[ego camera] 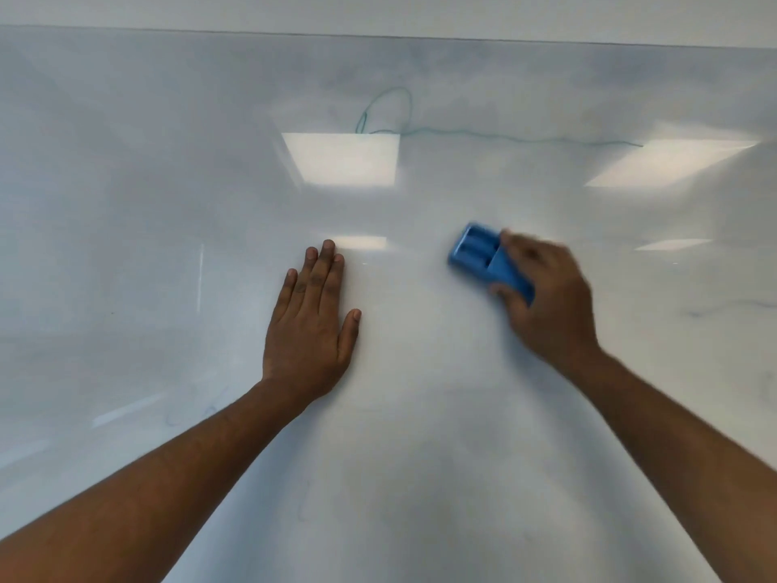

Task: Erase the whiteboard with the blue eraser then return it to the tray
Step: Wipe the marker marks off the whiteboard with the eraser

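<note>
Head view, only one we've got.

Risks first. The teal marker line (483,136) in the upper centre of the frame is not wiped: a loop up top, then a long tail running right. The blue eraser (483,256) sits well below it, centre-right. My read: if the strokes stay at this height, that line gets missed entirely. Faint blue-grey ghosting across the upper whiteboard (168,162), plus a few faint marks lower left and at the right edge, could also get skipped since glare from the ceiling-light reflections hides them. Eraser and right hand are motion-blurred, so I'd guess a fast swipe; fast and light tends to smear instead of lifting ink. The tray isn't in frame, so the return step means looking away from the board to find it. Drop risk there if the grip is loose.

Hands:
- Left hand (309,326), centre of frame: fingers straight and together, thumb out to the side, palm laid flat against the board. Holds nothing; looks like bracing.
- Right hand (546,296), centre-right: fingers and thumb wrapped round the lower end of the eraser, gripping it. The eraser's upper end sticks out up-left of the fingers. Pad face isn't visible, so contact with the board can't be confirmed.
</note>
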A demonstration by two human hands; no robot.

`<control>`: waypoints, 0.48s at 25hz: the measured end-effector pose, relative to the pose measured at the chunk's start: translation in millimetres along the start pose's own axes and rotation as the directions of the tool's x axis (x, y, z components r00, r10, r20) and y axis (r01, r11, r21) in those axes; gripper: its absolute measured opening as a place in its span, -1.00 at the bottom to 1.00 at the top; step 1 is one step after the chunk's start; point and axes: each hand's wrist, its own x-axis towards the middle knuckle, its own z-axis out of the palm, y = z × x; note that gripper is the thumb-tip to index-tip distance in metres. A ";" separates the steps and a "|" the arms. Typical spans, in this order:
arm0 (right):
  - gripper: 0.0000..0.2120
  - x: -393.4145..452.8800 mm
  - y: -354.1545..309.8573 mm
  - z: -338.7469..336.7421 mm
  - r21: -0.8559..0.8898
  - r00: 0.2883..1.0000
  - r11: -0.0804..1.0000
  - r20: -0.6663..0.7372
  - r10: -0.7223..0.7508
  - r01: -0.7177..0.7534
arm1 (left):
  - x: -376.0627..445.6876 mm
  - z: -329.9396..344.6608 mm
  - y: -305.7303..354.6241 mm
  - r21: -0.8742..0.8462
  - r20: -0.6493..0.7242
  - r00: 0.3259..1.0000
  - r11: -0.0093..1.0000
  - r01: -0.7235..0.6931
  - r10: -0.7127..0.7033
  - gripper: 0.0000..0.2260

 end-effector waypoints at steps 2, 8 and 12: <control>-0.38 47.6 9.9 -3.4 0.019 0.973 0.976 -0.073 0.217 -0.216 | 0.0 0.9 1.8 0.002 -0.010 1.000 1.000 0.009 -0.009 -0.37; -0.42 -60.2 -56.8 18.9 0.046 0.987 0.989 0.060 -0.146 0.143 | -4.5 3.7 8.5 -0.010 0.014 0.999 0.999 -0.035 0.035 -0.37; -0.38 -11.6 -50.7 21.6 0.053 0.998 0.996 0.008 -0.066 0.066 | 14.3 -2.6 5.0 0.031 0.021 1.000 0.999 -0.021 0.020 -0.33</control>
